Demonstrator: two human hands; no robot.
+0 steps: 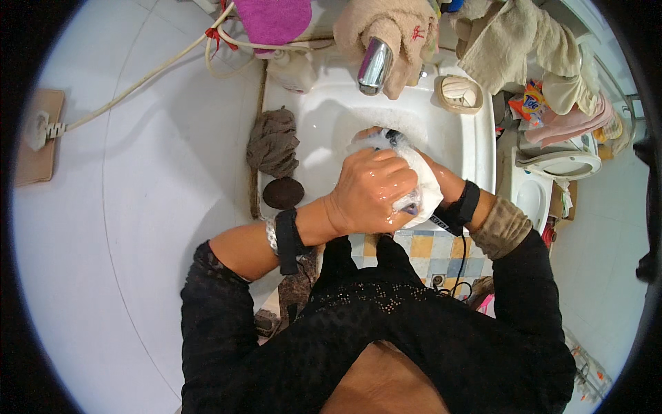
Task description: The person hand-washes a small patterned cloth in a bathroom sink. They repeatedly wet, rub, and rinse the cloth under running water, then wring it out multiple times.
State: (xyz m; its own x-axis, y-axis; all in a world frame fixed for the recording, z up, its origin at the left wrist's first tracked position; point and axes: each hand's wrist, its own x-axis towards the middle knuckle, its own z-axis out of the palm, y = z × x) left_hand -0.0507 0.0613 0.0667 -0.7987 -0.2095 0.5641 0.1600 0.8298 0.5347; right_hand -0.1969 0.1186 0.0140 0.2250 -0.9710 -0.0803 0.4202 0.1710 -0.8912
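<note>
My left hand [373, 183] is fisted around a wet, soapy white cloth [429, 189] with dark patches, above the front of a white washbasin [480, 155]. My right hand [444, 176] grips the same cloth from the far side. Much of that hand is hidden behind the fabric and my left hand. Suds cling to the cloth and to the wet fingers, and some foam lies in the basin. Beyond my hands stands a chrome faucet [375, 67] with a beige towel [401, 26] draped around it.
Along the basin's left rim lie a crumpled grey-brown cloth [274, 142] and a dark oval object [283, 193]. A pump bottle [292, 72] stands at back left. A soap dish [460, 94] sits at back right. A cable [139, 93] crosses the left wall; a toilet [561, 164] is at right.
</note>
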